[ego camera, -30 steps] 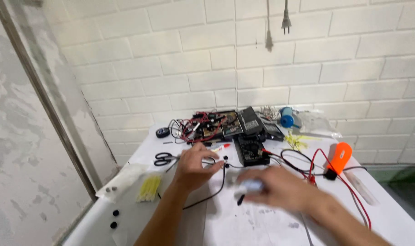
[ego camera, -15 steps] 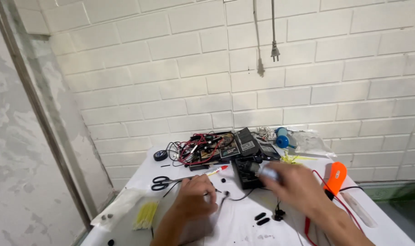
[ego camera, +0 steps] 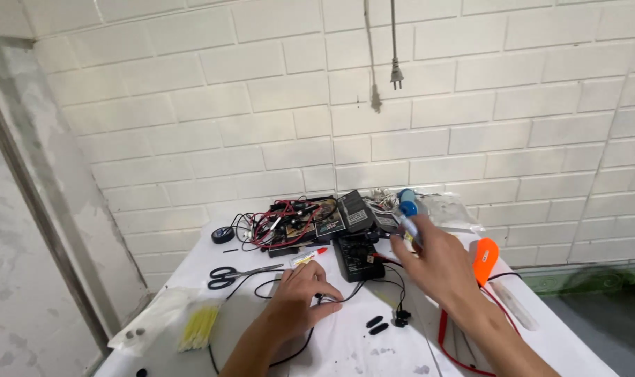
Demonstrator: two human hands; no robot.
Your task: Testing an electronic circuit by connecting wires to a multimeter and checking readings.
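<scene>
Left hand [ego camera: 298, 299]: fingers pinching a black wire [ego camera: 345, 293] flat on the surface [ego camera: 345, 345].
Right hand [ego camera: 437, 264]: raised, fingers pinching a blue-tipped tool [ego camera: 408, 213].
Scissors [ego camera: 237, 274]: toward the left edge.

I see my left hand [ego camera: 300, 300] on a thin, rubbery black wire [ego camera: 345, 297] lying across the matt white table [ego camera: 345, 345]. My right hand [ego camera: 436, 269] grips a glossy plastic pen [ego camera: 409, 220]. The scissors [ego camera: 234, 274] have dull metal blades; the brick wall [ego camera: 192, 126] looks rough and painted.
</scene>
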